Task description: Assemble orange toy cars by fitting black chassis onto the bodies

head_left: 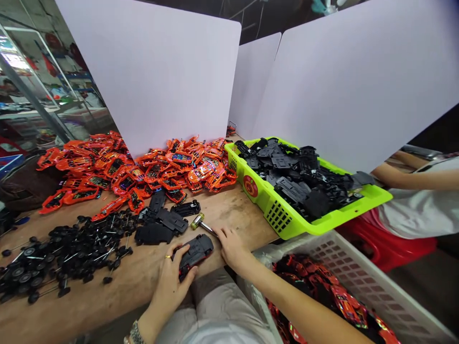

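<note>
On a scuffed wooden workbench (pixel 236 215), a smooth black plastic toy-car chassis (pixel 196 252) is clasped by the left hand (pixel 168 282), fingers curled around its moulded shell. The right hand (pixel 233 246) is set against the thin metal shaft of a small mallet (pixel 198 221); a grip cannot be told. Black axled wheels (pixel 68 253) are heaped nearby.

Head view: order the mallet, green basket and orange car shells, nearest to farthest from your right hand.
Right hand:
1. Mallet, just left of it.
2. Green plastic basket, ahead to the right.
3. Orange car shells, farther ahead, left of the basket.
</note>
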The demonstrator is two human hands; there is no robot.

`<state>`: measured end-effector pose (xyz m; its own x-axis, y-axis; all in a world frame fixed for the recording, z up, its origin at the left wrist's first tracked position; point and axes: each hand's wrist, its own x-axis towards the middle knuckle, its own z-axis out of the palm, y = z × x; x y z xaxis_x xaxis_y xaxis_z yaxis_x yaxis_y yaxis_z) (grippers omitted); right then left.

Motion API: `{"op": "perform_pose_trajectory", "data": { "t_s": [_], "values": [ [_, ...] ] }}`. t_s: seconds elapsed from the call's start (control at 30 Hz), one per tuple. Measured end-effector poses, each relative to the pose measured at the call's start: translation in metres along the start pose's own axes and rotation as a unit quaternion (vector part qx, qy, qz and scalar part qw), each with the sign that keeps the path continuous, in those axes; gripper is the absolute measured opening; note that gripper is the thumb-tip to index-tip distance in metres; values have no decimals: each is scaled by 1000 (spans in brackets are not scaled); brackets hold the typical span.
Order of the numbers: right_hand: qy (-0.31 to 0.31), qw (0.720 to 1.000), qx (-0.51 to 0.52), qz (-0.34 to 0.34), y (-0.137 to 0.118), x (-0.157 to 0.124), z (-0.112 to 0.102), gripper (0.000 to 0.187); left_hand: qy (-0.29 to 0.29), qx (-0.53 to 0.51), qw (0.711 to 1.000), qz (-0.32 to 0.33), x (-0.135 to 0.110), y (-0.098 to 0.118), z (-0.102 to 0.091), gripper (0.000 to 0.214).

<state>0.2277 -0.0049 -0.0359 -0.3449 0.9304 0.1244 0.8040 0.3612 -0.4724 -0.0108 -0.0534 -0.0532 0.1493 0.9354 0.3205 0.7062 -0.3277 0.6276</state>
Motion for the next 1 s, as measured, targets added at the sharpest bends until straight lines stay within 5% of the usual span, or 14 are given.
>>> {"op": "perform_pose_trajectory", "data": {
  "t_s": [0.1,0.3,0.47,0.63,0.77,0.9,1.0],
  "values": [
    [10,998,46,33,2,-2,-1,62,17,38,999,25,6,0,5,35],
    [27,977,209,-10,10,-27,-27,42,33,76,993,85,16,-9,13,34],
    [56,977,203,-28,-5,-33,-32,48,40,63,992,98,19,-11,17,33],
    [-27,983,182,-21,-12,-33,-30,46,55,66,991,107,20,-9,18,29],
    [50,975,217,1,-9,-42,-29,47,54,75,990,109,21,-10,19,29],
    [19,975,215,43,-3,-53,-22,48,58,72,990,111,21,-15,23,30],
    [72,971,220,65,-2,-56,-20,50,63,61,990,112,21,-18,24,30]
  ]
}}
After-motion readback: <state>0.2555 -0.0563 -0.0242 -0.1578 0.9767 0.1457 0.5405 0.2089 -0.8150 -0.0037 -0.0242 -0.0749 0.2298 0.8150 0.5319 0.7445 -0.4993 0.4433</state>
